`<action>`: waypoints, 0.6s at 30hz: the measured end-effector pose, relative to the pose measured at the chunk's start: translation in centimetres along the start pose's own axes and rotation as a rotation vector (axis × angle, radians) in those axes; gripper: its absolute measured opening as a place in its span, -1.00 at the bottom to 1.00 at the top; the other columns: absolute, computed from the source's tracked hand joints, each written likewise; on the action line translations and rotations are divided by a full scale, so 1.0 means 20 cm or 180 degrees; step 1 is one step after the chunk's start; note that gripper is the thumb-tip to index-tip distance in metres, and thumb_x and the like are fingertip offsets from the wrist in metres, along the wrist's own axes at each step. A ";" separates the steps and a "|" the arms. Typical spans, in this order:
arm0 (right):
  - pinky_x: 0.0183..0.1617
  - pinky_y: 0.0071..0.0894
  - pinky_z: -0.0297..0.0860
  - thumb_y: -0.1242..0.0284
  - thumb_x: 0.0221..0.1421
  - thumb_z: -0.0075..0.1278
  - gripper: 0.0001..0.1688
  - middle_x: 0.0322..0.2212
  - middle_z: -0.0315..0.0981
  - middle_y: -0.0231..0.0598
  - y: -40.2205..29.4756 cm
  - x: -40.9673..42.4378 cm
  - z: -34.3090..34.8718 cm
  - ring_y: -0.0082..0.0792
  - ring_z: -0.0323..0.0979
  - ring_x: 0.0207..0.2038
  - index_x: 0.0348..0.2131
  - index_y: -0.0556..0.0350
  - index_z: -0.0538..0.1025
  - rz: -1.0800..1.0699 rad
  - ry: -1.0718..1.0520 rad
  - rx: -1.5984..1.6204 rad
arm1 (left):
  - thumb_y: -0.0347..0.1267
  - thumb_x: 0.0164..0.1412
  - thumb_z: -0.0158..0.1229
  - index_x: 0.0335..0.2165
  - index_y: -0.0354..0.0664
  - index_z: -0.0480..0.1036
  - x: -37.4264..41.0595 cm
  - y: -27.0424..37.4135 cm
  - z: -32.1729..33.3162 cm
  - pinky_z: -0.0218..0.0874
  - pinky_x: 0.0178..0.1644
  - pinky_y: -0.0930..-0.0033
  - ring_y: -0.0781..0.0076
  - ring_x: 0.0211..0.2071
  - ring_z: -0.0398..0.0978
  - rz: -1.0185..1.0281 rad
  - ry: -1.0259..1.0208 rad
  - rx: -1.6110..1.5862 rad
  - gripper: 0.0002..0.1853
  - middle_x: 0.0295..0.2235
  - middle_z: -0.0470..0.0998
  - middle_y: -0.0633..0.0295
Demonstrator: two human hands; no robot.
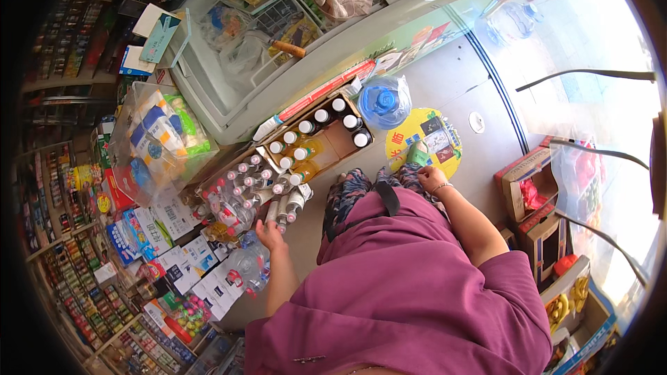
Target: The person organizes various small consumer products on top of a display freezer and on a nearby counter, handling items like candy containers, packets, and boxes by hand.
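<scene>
My left hand (270, 234) is low on the left with its fingers apart, close to several clear bottles (284, 211). Whether a fingertip touches one is unclear. More clear bottles with pink-and-white caps (250, 182) stand crowded beyond it. An open cardboard box (341, 145) holds white-capped bottles, some with dark contents (322, 116) and some with yellow drink (304, 153). My right hand (431, 179), with a bracelet at the wrist, hangs by my patterned trousers (346, 195). Its fingers are loosely curled, and nothing shows in it.
A chest freezer (224, 114) runs along the far side. Before it stands a large water jug (384, 99), near a round yellow floor sticker (448, 159). White cartons (219, 286) and packed shelves (83, 281) line the left. Cardboard boxes (536, 239) and bananas (560, 307) are at right.
</scene>
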State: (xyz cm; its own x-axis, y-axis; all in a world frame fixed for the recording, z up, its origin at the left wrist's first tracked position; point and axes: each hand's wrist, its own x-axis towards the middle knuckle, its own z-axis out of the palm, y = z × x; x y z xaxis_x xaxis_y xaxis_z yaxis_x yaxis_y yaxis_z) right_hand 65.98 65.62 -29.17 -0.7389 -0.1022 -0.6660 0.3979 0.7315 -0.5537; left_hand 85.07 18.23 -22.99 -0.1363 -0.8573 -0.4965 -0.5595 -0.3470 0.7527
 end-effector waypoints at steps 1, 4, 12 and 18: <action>-0.30 -0.37 0.42 0.35 -0.06 -0.02 -0.69 -0.51 0.54 -0.08 0.05 0.03 -0.06 -0.25 0.51 -0.45 -0.33 0.19 0.56 -0.0093 -0.0005 -0.0048 | -0.42 0.14 0.12 0.06 -0.15 0.13 -0.12 -0.03 0.00 0.23 -0.41 0.48 0.49 -0.35 0.36 -0.0157 -0.0136 -0.0033 -0.47 -0.18 0.35 0.24; -0.42 -0.44 0.42 0.38 -0.03 -0.05 -0.68 -0.55 0.53 -0.13 0.31 0.16 -0.22 -0.38 0.48 -0.56 -0.32 0.26 0.53 0.0140 0.0096 0.0536 | -0.43 0.11 0.14 0.05 -0.11 0.15 -0.33 -0.28 -0.02 0.21 -0.49 0.46 0.52 -0.45 0.34 -0.0472 -0.0051 0.0205 -0.46 -0.36 0.37 0.29; -0.37 -0.36 0.36 0.42 -0.01 -0.08 -0.76 -0.52 0.48 -0.13 1.02 0.34 -0.68 -0.27 0.44 -0.47 -0.38 0.18 0.54 0.1093 0.0280 0.0075 | -0.41 0.14 0.12 0.06 -0.15 0.16 -0.72 -0.08 0.19 0.25 -0.36 0.44 0.48 -0.31 0.37 -0.0769 -0.0150 0.0487 -0.48 -0.19 0.34 0.29; -0.62 -0.45 0.34 0.47 0.02 -0.11 -0.79 -0.68 0.44 -0.24 0.86 0.42 -0.74 -0.43 0.40 -0.69 -0.41 0.23 0.51 0.1092 0.0311 0.0521 | -0.42 0.12 0.14 0.05 -0.10 0.21 -0.63 0.10 0.46 0.26 -0.31 0.46 0.50 -0.27 0.40 -0.0512 -0.0541 0.0566 -0.49 -0.07 0.33 0.24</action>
State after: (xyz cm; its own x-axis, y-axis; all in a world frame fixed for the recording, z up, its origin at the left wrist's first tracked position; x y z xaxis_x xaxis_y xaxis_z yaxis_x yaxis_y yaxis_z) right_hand 58.61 87.34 -36.86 -0.5930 0.1999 -0.7800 0.7064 0.5940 -0.3849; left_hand 78.12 31.75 -19.21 -0.1609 -0.7155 -0.6798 -0.7175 -0.3882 0.5784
